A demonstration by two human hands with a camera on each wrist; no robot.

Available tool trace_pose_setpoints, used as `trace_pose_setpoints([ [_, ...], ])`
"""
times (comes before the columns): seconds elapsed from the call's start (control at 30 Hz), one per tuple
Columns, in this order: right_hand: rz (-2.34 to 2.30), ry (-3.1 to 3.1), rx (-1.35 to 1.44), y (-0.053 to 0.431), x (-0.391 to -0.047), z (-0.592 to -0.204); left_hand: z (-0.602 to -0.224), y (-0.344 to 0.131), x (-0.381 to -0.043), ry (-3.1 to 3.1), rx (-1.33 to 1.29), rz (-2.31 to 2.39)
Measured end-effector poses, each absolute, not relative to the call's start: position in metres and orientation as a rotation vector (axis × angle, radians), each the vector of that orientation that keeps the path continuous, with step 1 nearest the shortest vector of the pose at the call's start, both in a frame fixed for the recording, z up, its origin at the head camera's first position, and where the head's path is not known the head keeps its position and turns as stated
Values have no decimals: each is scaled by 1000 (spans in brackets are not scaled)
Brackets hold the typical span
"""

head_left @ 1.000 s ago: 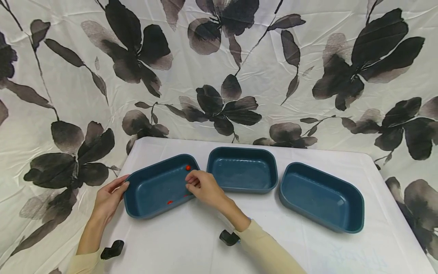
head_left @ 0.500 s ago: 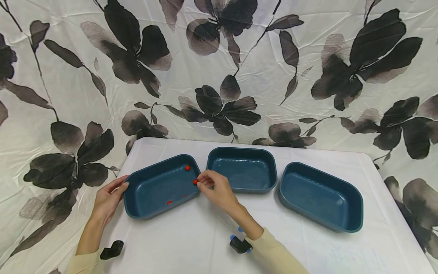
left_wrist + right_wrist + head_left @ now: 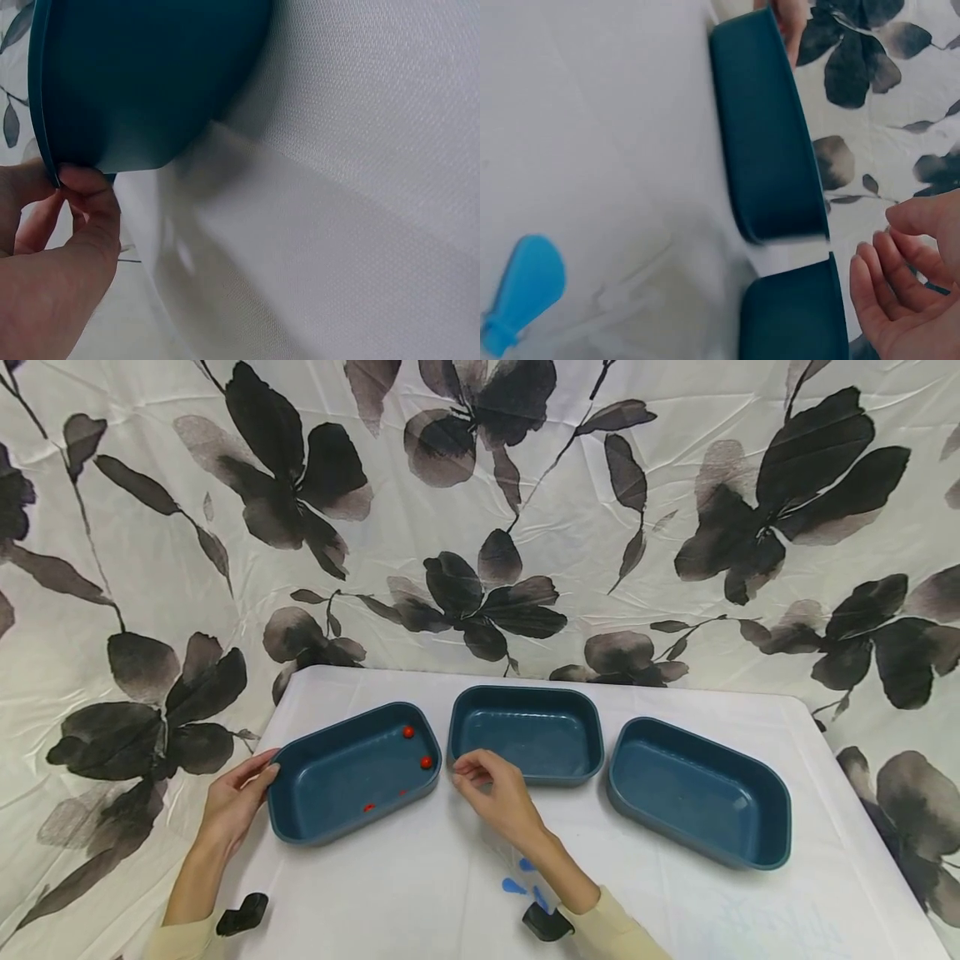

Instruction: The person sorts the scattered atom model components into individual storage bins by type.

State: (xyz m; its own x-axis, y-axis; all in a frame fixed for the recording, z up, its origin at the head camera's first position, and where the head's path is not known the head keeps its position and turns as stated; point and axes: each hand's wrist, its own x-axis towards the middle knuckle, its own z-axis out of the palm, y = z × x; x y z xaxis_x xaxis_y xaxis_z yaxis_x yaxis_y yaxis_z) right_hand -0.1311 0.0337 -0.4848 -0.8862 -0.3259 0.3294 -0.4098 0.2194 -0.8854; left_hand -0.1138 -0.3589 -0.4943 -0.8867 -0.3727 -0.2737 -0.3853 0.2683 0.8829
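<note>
My left hand (image 3: 236,797) pinches the left end of a dark blue tray (image 3: 330,839) by its rim; the left wrist view shows thumb and fingers on either side of that edge. Two small red balls (image 3: 426,762) sit at the right end of this tray. Near its front wall lie red bits (image 3: 369,807), partly hidden by the rim. My right hand (image 3: 498,793) hovers by the gap between this tray and the middle one, fingers loosely bent and holding nothing. From the right wrist view, the right hand (image 3: 911,289) appears beside the tray rims with its palm showing.
A middle blue tray (image 3: 528,777) and a right blue tray (image 3: 705,839) stand on the white-covered table (image 3: 420,902). Under the right forearm are several blue teardrop-shaped pieces (image 3: 513,886) on clear material. A floral cloth (image 3: 480,518) hangs behind.
My right hand has let go of a red ball at the left tray's right end and moved right, out of that tray. The left hand has kept its grip on the rim.
</note>
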Motion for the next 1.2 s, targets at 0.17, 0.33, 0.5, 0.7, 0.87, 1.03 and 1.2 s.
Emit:
trace_pose_setpoints([
  [0.17, 1743, -2385, 692, 42, -126, -488, -493, -361, -109, 2536, -752, 1705],
  [0.33, 1756, -2366, 651, 50, -121, -489, -490, -361, -107, 2639, -715, 1669],
  [0.5, 1746, -2388, 618, 59, -118, -491, -485, -355, -106, 2810, -707, 1564],
  [0.7, 1741, -2378, 599, 66, -115, -495, -477, -341, -106, 3100, -639, 1368],
  [0.87, 1733, -2372, 595, 72, -111, -497, -473, -327, -102, 3257, -516, 1330],
  [1.03, 1689, -2379, 601, 78, -107, -499, -472, -310, -100, 3330, -379, 1355],
  [1.2, 1696, -2398, 547, 85, -103, -498, -473, -292, -95, 3332, -324, 1383],
])
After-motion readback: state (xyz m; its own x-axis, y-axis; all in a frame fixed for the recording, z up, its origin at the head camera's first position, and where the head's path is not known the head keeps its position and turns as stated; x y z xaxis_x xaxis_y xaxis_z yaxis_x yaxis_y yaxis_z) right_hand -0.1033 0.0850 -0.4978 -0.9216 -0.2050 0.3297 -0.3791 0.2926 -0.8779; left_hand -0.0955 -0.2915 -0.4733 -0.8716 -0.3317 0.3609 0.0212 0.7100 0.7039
